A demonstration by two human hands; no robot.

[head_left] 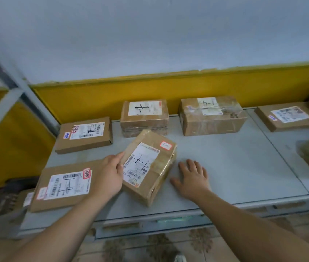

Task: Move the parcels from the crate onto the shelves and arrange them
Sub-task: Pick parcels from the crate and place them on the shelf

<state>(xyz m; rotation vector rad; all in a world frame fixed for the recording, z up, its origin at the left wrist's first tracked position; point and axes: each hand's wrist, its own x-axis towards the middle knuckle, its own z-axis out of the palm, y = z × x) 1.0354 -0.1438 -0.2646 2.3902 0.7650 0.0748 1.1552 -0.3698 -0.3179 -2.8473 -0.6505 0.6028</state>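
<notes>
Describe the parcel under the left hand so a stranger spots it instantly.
Start at the grey metal shelf below the yellow wall band. Near its front edge, left of centre, sits a brown tape-wrapped cardboard parcel, held by the left hand. Unlike its squared-up neighbours, it lies diagonal to the shelf edge.

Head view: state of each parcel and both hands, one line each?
Centre parcel, skewed on shelf, left edge gripped.
Left hand, gripping centre parcel.
Right hand, open, flat on shelf.
Front-left parcel, flat, label up.
Back-left parcel, flat, label up.
Middle box, label up.
Taped box, label up.
</notes>
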